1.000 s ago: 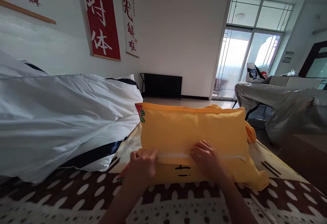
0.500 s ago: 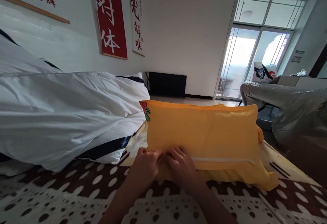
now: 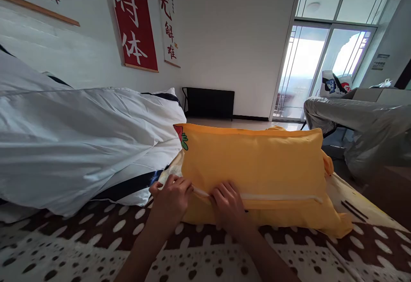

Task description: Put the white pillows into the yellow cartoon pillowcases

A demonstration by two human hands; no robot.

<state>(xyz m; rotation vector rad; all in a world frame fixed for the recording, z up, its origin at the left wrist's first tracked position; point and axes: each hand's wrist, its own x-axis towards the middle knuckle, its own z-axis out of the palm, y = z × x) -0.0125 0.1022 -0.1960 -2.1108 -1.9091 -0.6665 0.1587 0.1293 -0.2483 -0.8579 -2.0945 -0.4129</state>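
A yellow pillow with a strawberry print at its top left corner stands on its long side before me. Along its lower part runs a white zipper. My left hand is at the zipper's left end with fingers curled in on the pillow's edge; the fingertips are partly hidden. Near the middle of the zipper my right hand grips the lower fabric with bent fingers. More yellow cloth spreads on the bed below the pillow.
White bedding with dark blue bands is heaped on the left. A brown and cream spotted bed cover lies beneath. Beyond the bed are a black panel against the wall and plastic-covered furniture by the glass door.
My left hand has moved left along the zipper, away from my right hand, and more of the white strip shows between them. The right hand stays almost in place.
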